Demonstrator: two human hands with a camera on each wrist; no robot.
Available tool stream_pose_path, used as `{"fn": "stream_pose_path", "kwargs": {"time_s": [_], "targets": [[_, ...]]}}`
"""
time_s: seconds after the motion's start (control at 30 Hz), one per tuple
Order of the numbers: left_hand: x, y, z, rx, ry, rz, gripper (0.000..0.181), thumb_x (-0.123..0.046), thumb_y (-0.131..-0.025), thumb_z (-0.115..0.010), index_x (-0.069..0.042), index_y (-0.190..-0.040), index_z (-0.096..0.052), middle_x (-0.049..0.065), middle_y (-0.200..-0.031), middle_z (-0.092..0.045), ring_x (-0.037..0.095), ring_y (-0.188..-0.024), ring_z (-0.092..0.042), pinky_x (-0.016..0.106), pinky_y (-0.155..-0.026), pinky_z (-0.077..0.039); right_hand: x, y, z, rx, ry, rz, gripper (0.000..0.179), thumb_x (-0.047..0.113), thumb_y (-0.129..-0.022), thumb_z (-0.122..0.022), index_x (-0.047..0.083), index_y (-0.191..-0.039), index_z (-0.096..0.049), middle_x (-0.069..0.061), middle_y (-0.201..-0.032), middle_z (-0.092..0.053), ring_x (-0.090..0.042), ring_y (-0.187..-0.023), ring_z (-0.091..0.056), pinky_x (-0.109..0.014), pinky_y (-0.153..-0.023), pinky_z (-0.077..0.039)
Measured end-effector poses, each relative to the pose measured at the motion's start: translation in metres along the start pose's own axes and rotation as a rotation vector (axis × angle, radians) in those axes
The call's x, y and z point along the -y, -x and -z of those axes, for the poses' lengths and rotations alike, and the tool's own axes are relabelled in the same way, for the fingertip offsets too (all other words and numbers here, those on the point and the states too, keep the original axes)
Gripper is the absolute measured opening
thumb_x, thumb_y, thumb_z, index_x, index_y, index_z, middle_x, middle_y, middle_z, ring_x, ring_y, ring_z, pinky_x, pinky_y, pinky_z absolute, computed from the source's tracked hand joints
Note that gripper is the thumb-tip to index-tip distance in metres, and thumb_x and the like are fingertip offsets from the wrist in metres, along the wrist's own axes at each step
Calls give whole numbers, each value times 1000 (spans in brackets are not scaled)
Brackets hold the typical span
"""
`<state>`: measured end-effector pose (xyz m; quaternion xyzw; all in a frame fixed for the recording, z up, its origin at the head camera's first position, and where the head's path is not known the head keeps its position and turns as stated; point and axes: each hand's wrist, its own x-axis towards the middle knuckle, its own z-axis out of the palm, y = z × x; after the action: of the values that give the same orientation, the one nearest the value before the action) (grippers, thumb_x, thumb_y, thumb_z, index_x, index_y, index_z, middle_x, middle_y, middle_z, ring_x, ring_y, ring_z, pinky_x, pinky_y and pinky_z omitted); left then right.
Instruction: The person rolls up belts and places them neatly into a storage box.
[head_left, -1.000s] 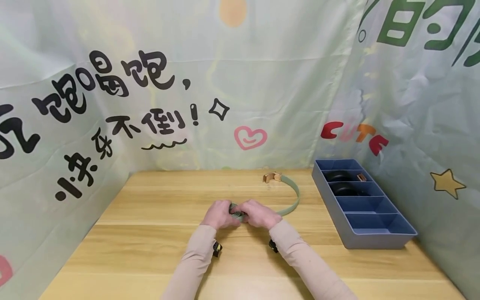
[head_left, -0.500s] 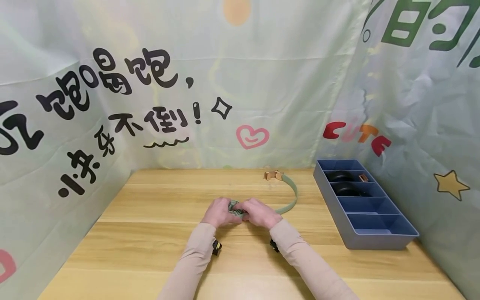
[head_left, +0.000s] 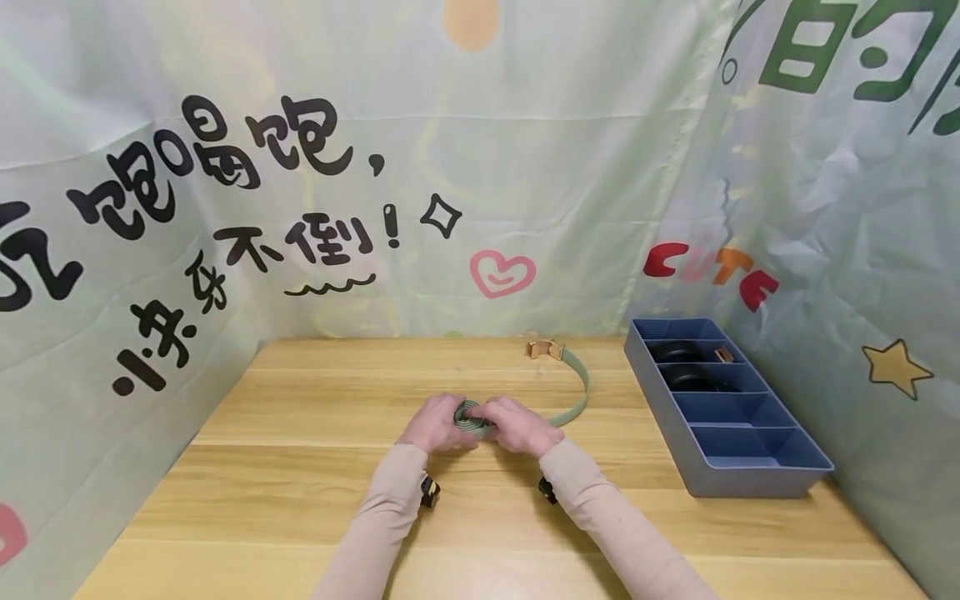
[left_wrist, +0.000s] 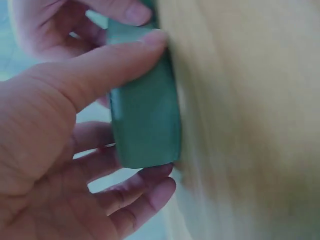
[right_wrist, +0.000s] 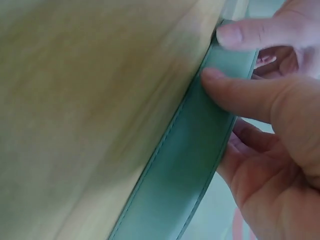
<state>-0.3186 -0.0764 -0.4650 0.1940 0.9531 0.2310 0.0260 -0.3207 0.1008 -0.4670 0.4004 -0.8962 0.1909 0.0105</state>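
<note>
A green leather belt (head_left: 581, 396) stands on edge on the table, one end rolled into a spiral between the two hands. From the coil, its loose length curves right and back to a rose-gold buckle (head_left: 543, 349). My left hand (head_left: 435, 423) holds the coil from the left; in the left wrist view its thumb lies across the near face of the belt (left_wrist: 145, 120) and its fingers wrap the outer side. My right hand (head_left: 522, 425) pinches the strap where it meets the coil, thumb flat on the stitched belt (right_wrist: 175, 160) in the right wrist view, fingers behind.
At the right of the wooden table (head_left: 300, 492) stands a blue-grey divided box (head_left: 750, 482). Black rolled belts (head_left: 686, 379) lie in two of its rear compartments, one with a coppery buckle (head_left: 723, 355). A printed cloth (head_left: 570, 167) hangs behind and along the sides.
The loose strap has drawn slightly left, its curve now tighter. The coil between the hands shows a little more fully. Both hands stay in nearly the same place.
</note>
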Motion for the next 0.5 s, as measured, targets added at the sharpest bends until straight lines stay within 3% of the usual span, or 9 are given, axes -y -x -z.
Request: {"fn": "stream_pose_path", "kwargs": {"time_s": [0.13, 0.37, 0.5], "targets": [[0, 0, 3, 31, -7, -16, 45, -25, -68, -90, -11, -101, -63, 5, -95, -66, 21, -86, -59, 38, -80, -50, 0, -1, 1, -4, -10, -11, 40, -5, -82, -71, 8, -120, -69, -6, -106, -73, -17, -91, -67, -30, -82, -54], [-3, -2, -2, -33, -36, 11, 46, -40, -66, -89, -10, -88, -62, 5, -85, -63, 20, -78, -57, 36, -73, -49, -1, 0, -4, -15, 11, -28, 34, 4, -87, -70, 11, -121, -69, -4, -107, -73, -14, -91, -68, -27, -81, -55], [1, -5, -4, -40, -35, -32, 39, -33, -65, -89, -14, -88, -63, 0, -82, -62, 17, -75, -55, 33, -71, -47, -2, 3, -3, -8, 35, -28, 39, 5, -87, -71, 14, -125, -66, -4, -103, -71, -15, -89, -64, -28, -79, -53]]}}
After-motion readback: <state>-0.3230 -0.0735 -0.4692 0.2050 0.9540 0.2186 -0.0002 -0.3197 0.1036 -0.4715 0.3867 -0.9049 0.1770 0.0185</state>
